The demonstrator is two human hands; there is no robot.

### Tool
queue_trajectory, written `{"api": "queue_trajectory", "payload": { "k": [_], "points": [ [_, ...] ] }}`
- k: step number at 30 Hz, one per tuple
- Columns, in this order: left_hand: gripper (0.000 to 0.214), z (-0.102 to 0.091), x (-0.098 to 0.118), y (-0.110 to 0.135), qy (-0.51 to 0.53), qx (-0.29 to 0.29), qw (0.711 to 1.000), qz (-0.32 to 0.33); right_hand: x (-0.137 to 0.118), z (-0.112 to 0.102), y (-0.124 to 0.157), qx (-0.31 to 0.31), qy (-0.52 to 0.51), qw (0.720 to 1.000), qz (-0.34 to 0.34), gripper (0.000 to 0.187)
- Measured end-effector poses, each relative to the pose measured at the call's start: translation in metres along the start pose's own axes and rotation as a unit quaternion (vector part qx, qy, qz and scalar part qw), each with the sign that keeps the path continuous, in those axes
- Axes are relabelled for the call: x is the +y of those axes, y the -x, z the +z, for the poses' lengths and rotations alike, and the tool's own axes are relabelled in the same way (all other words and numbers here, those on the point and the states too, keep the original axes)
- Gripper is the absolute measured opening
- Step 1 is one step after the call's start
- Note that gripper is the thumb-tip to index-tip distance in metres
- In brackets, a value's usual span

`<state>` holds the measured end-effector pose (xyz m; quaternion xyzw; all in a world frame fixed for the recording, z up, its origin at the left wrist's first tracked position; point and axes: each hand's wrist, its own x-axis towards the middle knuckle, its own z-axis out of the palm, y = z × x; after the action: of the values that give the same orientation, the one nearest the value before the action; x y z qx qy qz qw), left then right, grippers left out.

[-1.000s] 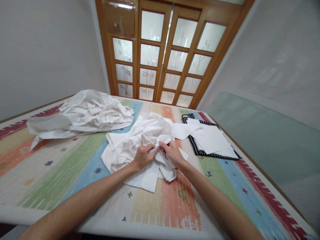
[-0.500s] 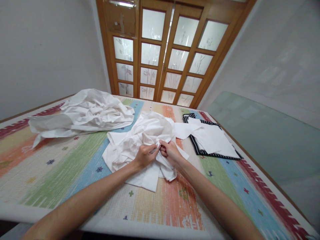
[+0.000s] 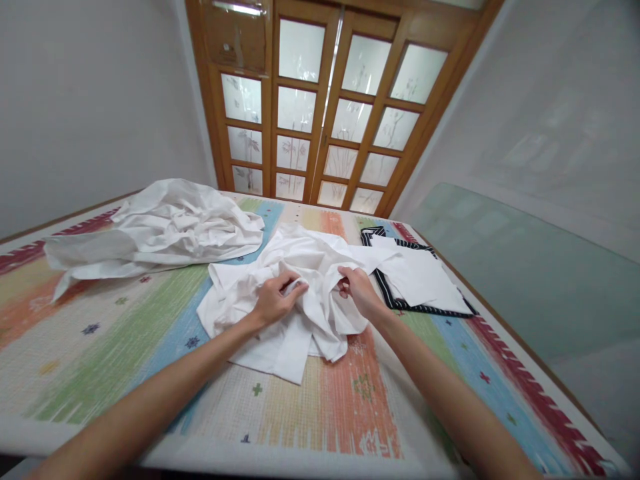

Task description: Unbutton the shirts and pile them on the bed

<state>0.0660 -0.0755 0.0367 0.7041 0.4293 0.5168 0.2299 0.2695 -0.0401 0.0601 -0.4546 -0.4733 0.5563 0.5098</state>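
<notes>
Left hand (image 3: 273,300): is closing its fingers on a raised fold of the cloth (image 3: 280,343), thumb and forefinger pinching it tight.
Right hand (image 3: 360,292): is gripping another fold of the same cloth, fist shut around the fabric, a little apart from the left hand, with a bunched ridge of cloth running between the two.
Cloth: white and crumpled, is lying in the middle of the table, its near edge hanging loose toward the person and its far part spreading toward the door.
Heap (image 3: 170,227): a second rumpled white fabric, is sitting well to the left on the far side of the table, apart from the held cloth.
Folded piece (image 3: 425,283): white with dark striped trim, is lying flat just right of the right hand; the held cloth's far corner is overlapping it.
Table cover (image 3: 125,347): is showing green, blue, orange and red bands with small cross marks.
Door (image 3: 320,133): wood frame, frosted panes with plant patterns.
Cardboard (image 3: 235,37): is covering the upper-left pane; its small sticker is too small to read.
</notes>
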Motion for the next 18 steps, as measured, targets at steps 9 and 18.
{"api": "queue_trajectory", "payload": {
  "k": [9, 18],
  "points": [
    [0.026, -0.067, 0.006, -0.028, 0.156, 0.034, 0.987, -0.035, -0.034, -0.072, -0.035, 0.164, -0.001, 0.986, -0.034, 0.017],
    [0.018, -0.135, -0.014, -0.031, 0.24, 0.121, 0.951, -0.153, -0.031, -0.118, -0.056, 0.277, 0.219, 0.927, -0.126, 0.038]
  ]
}}
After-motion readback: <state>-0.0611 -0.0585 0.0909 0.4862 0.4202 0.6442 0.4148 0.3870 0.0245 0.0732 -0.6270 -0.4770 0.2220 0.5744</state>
